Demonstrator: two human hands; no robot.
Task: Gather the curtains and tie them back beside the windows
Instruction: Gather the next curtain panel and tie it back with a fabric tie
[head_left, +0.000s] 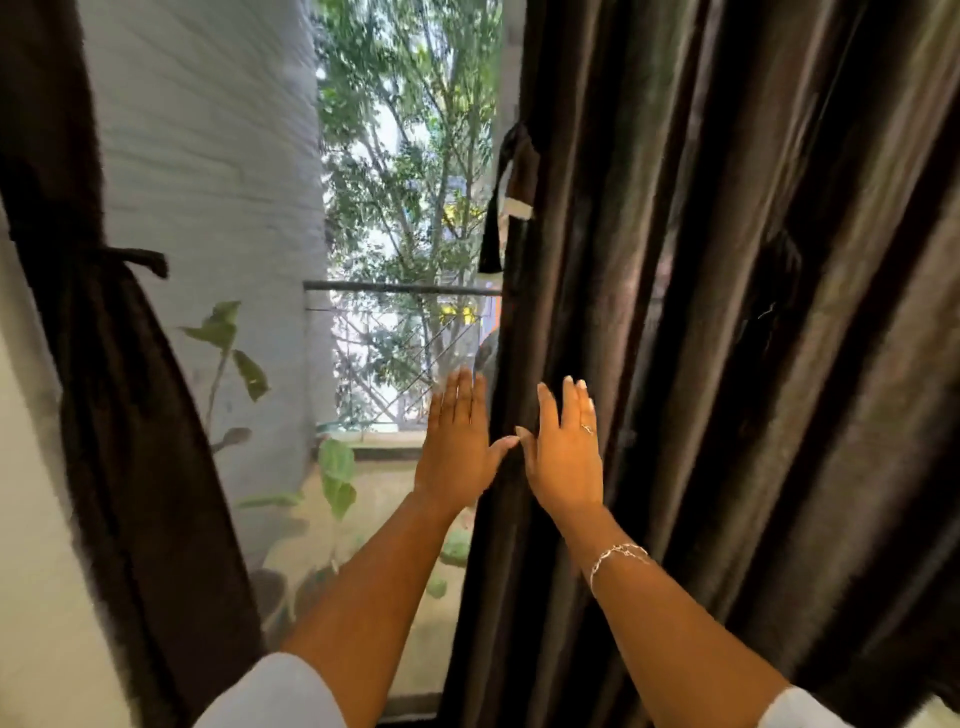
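Flanking the edge of the untied curtain (701, 312), left hand (457, 447) and right hand (563, 457), fingers (569, 402) straight, gripping nothing.

- I wear the one camera on my head; it faces forward and a little down, straight at the window (405, 208) in front of me.
- It sits near the scene: my left hand (457, 441) and right hand (563, 452) land mid-frame, and the hanging curtain (727, 312) fills the right side.
- The wide lens bows the edges, where the tied curtain (104, 364) borders the left.
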